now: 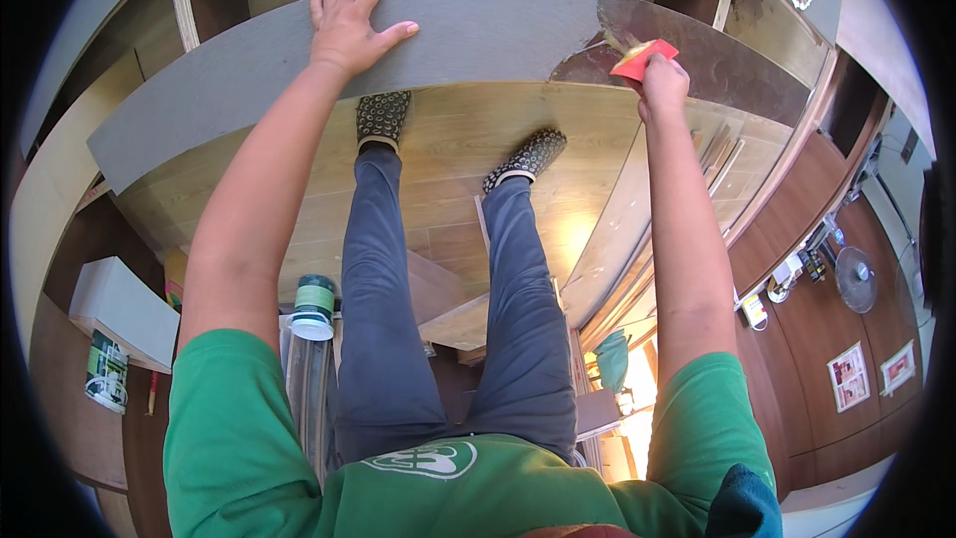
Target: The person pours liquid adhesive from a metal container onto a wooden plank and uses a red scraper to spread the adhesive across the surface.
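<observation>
Two bare hands work over a long curved panel (478, 25) in the head view, my only feed from here. It arcs across the top from about ten to two o'clock, grey for most of its length, then dark brown at the two o'clock end, with a ragged border between.

At eleven o'clock I see the left hand (349, 25) laid palm down on the grey face, fingers spread wide, their tips reaching past the upper edge and the thumb pointing toward three. Between one and two, the right hand (662, 85) pinches a red flat scraper (647, 57) above the brown part, beside that border. Yellowish paste (630, 52) clings to the scraper; from this angle I can't be sure its edge meets the panel.

Below the panel, I get two dark patterned shoes, the left shoe (381, 122) near eleven and the right shoe (536, 154) near one, over a wood-look floor (438, 189). Between eight and nine stands a jar (315, 297) with a green label, with a white box (134, 314) farther out. Just past three, I make out a round fan (856, 279).
</observation>
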Demonstrator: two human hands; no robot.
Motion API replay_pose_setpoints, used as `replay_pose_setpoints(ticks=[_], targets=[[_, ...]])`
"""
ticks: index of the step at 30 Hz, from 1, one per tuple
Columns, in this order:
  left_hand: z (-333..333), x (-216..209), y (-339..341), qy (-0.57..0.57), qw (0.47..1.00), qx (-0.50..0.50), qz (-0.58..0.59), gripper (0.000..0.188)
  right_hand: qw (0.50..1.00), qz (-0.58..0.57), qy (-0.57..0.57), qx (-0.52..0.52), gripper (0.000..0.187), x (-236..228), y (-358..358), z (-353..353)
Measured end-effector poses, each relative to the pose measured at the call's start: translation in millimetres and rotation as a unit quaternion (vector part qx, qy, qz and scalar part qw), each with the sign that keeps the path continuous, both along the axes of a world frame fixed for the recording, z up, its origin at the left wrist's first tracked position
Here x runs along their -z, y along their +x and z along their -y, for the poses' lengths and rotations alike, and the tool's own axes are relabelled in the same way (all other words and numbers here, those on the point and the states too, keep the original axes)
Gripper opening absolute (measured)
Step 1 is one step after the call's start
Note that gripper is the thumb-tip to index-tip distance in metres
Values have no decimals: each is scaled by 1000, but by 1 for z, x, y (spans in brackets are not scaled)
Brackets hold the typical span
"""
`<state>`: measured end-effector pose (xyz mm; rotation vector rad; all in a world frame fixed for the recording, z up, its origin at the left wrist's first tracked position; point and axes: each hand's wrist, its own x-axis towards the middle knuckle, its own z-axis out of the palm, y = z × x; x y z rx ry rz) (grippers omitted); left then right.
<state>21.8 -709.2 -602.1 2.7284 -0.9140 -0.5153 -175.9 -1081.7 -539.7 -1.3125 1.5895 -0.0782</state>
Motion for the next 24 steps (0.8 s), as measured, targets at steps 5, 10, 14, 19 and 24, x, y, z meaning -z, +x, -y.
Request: replay_pose_setpoints(ticks=[5,10,14,19,24], targets=[[-3,2,-1,3,1000,-6,-2,90,1000,23,7,-19,16,4,44,-16],[1,-1,1,-7,1000,-4,-6,90,998,50,-28,-35,9,18,77,-23],[-1,1,0,-16,1000,-10,-5,89,993,102,1,-50,7,-4,95,-42],[-2,0,-1,-15,1000,-14,-5,89,997,74,17,-14,11,-30,55,-50],[1,-1,-1,-14,1000,-14,-12,89,999,-35,-7,21,15,-11,28,-51]])
